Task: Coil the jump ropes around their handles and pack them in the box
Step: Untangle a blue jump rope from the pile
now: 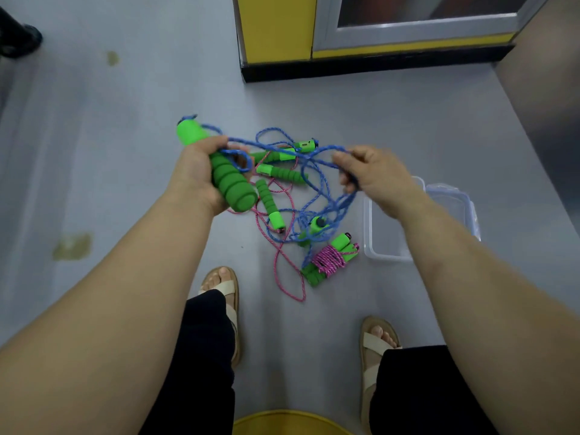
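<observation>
Looked straight down past two bare forearms onto a grey floor (125, 152). Gripped a green foam handle (227, 182) in the left hand (196, 171), fingers curled fully round it, with a small loop of blue rope (329, 149) caught beside the thumb. Pinched a strand of that same rope in the right hand (376, 175), fingertips closed on it, drawing it across between both hands and letting the remainder trail down in a loose tangle. Judged this coil barely begun.

Found one pink rope bundle (331, 260) wound tight round its paired handles, lying on the floor just beside the clear plastic box (387, 257), not yet packed. Saw nothing inside the visible part of that open box, partly hidden by the right forearm.

Counted as unfinished, beneath the hands: a loose pink rope (303, 295) and several green handles (284, 174) tangled with the blue. Left to do, by this reckoning: most of the coiling and all of the packing.
</observation>
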